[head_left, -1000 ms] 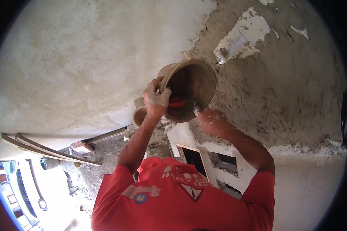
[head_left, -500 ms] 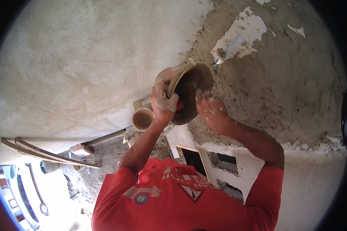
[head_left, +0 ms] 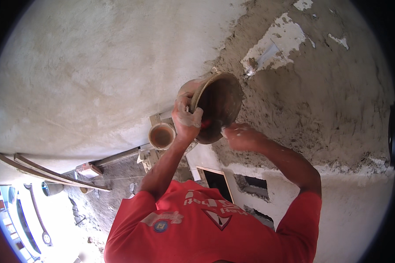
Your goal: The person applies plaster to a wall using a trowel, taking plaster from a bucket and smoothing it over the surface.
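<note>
A mortar-smeared bucket (head_left: 226, 94) is tilted on its side in front of the wall, its dark mouth turned to the right. My left hand (head_left: 188, 117), caked with pale mortar, grips the bucket's left rim, with the thumb at the mouth. Beside the lower right rim is my right hand (head_left: 241, 136), its fingers curled together and slightly blurred. Whatever those fingers may hold is hidden. A little reddish colour shows deep inside the bucket; the rest of its contents is too dark to make out.
Smooth pale plaster (head_left: 96, 79) meets rough brown mortar (head_left: 303, 96) on the wall, with a bare white patch (head_left: 281, 41). A second round container (head_left: 161, 136) stands below my left wrist. Long curved-looking planks (head_left: 52, 174) lie lower left. Recessed openings (head_left: 252, 186) appear lower right.
My right hand has moved down from the bucket's mouth to its lower right rim. The left hand keeps its hold, and the bucket has barely shifted.
</note>
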{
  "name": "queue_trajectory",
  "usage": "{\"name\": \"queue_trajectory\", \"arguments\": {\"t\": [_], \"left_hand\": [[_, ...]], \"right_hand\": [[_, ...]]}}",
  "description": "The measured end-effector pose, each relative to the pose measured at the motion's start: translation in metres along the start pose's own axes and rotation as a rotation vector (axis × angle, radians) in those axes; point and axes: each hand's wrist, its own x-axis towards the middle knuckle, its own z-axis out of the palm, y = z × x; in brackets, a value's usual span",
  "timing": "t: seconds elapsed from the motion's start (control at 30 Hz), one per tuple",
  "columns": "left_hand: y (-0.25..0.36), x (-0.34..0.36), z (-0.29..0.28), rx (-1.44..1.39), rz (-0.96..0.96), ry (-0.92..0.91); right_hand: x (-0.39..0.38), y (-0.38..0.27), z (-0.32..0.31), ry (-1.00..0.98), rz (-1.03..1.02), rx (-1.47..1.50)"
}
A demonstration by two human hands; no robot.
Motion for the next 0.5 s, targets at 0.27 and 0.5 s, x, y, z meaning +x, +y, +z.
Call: {"name": "queue_trajectory", "arguments": {"t": [0.27, 0.5], "left_hand": [[0.013, 0.019, -0.009, 0.065, -0.065, -0.026], [0.024, 0.016, 0.003, 0.018, 0.059, 0.005]], "right_hand": [[-0.068, 0.004, -0.06, 0.417, 0.152, -0.683], [-0.037, 0.029, -0.001, 0.166, 0.248, -0.13]]}}
